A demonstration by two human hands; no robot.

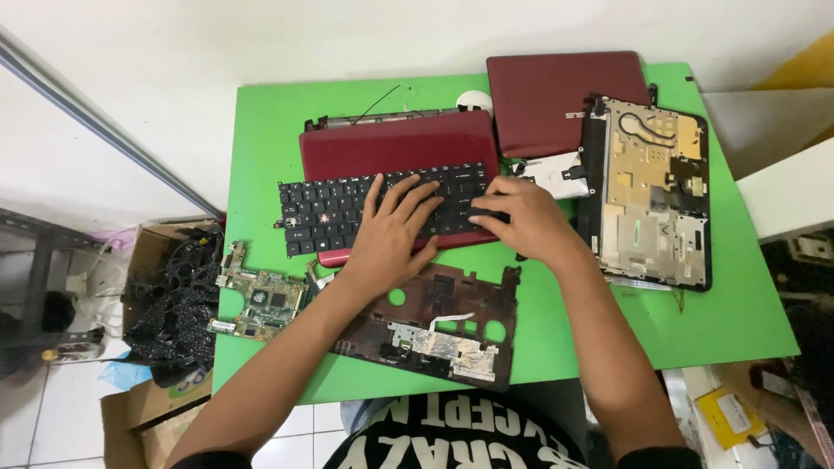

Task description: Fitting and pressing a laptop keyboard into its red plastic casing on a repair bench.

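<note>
head view: 2 hands on black keyboard [382, 207]
left hand [391, 236]: fingers spread, flat on keys
right hand [526, 217]: pinching keyboard's right edge
circuit board [259, 302]: left of keyboard

One black keyboard [382, 204], one green circuit board [261, 302], two red laptop shells [395, 143] [560, 95], two hands [395, 234] [526, 217].

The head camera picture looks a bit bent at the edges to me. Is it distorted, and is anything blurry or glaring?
Head view: wide-angle bending shows, the green table edges splaying outward; light is even and soft, with only faint shadows under the left hand and right hand on the black keyboard; no strong glare, just mild sheen on the red laptop lid; centre sharp, corners slightly softer.
</note>
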